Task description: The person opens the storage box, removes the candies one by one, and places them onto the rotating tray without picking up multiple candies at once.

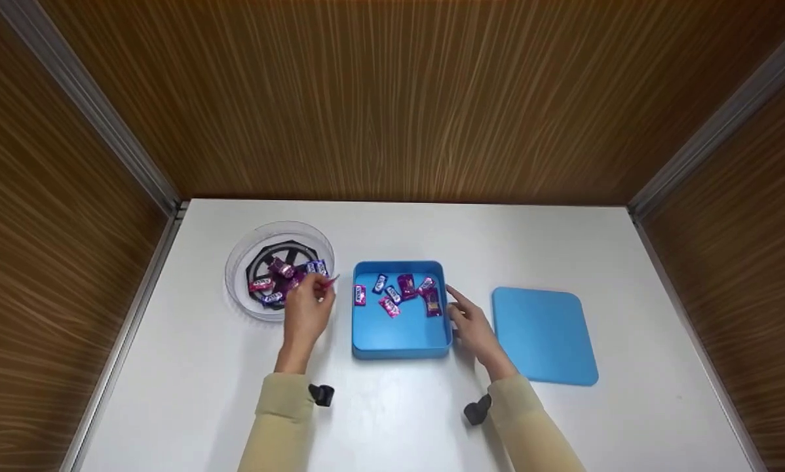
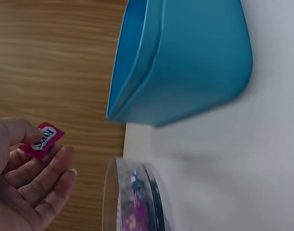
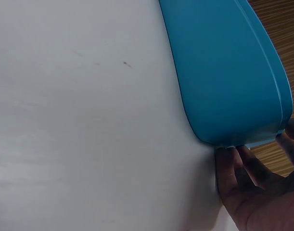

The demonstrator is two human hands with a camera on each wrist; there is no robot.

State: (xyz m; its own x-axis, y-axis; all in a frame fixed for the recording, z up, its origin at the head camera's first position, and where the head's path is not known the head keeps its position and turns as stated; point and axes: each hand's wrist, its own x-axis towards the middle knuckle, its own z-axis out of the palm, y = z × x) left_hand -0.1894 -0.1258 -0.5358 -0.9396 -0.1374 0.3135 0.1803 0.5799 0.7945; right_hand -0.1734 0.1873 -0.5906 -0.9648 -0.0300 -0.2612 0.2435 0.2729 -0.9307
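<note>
On the white table (image 1: pixel 392 413), seen from the head, a clear round bowl (image 1: pixel 233 262) stands to the left and an open blue box (image 1: pixel 401 353) in the middle, near enough that the left hand (image 1: pixel 307 318) spans little more than the gap between them. That hand pinches one pink candy (image 1: pixel 331 281) at the bowl's box-facing edge. Wrapped candies (image 1: pixel 393 294) lie loose and spaced out in the box, mostly in its far half, while bowl candies (image 1: pixel 261 285) are heaped together. The blue lid (image 1: pixel 545 335) lies flat to the right, apart from the box, which leaves its top uncovered. In the left wrist view, the thumb sits on the candy's printed face with fingers beneath, a light hold that probably suits so small a wrapper; the other fingers are loosely bent and carry nothing. In the right wrist view, the right hand (image 3: pixel 262 199) grips nothing: its fingertips (image 3: pixel 227 156) rest against the box's outer wall, low down, with another digit up by the rim. That contact looks meant to steady the box against sliding.
</note>
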